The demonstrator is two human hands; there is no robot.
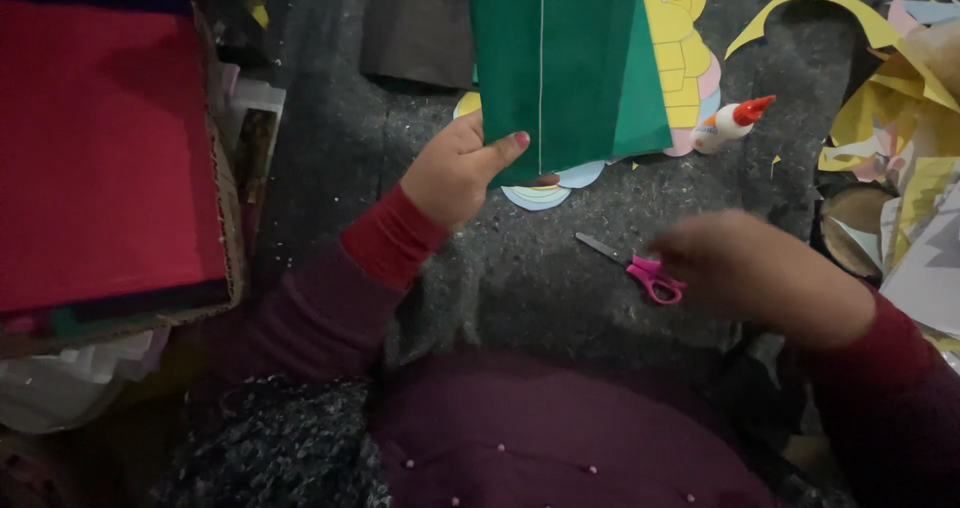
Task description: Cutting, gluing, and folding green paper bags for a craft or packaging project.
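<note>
Paper [570, 63], a dark green folded sheet, stands upright at twelve o'clock in the view, its lower corner pinched in the left hand [455, 173]. The thumb lies across the front of the sheet and the other fingers close behind it, so the hand is gripping the paper at its bottom left edge. A thin pale line runs straight down the sheet from top to bottom, and along the right side a lighter green layer shows past the darker front layer. The sheet hangs above the grey carpet [520, 268] and covers part of a pastel cartoon cutout [680, 68] lying behind it.

At four o'clock the right hand [750, 268] is blurred; whether it is open or closed cannot be told. It is just beside the pink-handled scissors [645, 271], which lie flat on the carpet, blades pointing toward ten o'clock. A glue bottle [730, 123] with an orange cap lies on its side at two o'clock, near the paper's lower right corner. A stack of red sheets in a cardboard box [100, 148] fills the nine o'clock side. Yellow paper scraps [890, 98] pile up at three o'clock.
</note>
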